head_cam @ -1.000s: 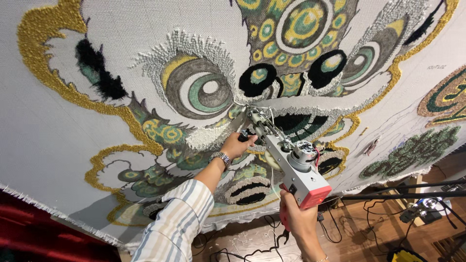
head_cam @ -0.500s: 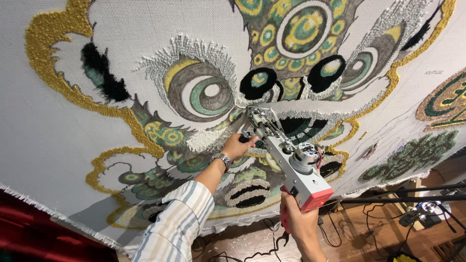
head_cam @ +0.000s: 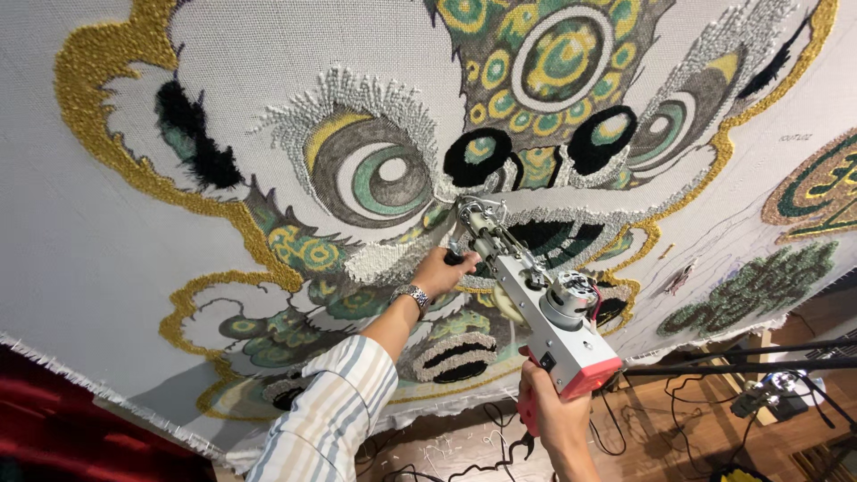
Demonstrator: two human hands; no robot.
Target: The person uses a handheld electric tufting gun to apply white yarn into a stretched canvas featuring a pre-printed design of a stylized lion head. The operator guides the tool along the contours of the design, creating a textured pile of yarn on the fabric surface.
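I have the tufting gun (head_cam: 536, 308) up against the cloth (head_cam: 107, 268), its needle end touching the weave just below the big left eye (head_cam: 379, 178) of the lion-face design, beside a patch of white pile. The gun's long axis runs on a slant: nose up and to the left at the cloth, red grip end down and to the right, toward me. So the working tip lies up-left of my right hand (head_cam: 549, 415) and just to the right of my left hand (head_cam: 442, 272).

My right hand is clamped round the red handle at the lower end of the gun, under the grey body and the round motor. My left hand, the nearer one to the needle, is closed round the black front grip, wrist with a metal watch (head_cam: 411, 295), striped sleeve (head_cam: 330, 411) trailing down.

The cloth is stretched taut and fills most of the view, grey-white backing with gold outlines, green and yellow scales, black nostril patches and a second eye (head_cam: 669, 134) well to the right. Its frayed lower edge hangs over a dim room: a wooden floor (head_cam: 678, 437) with yarn scraps, black cables, and a dark bar (head_cam: 741, 366) crossing at the right.
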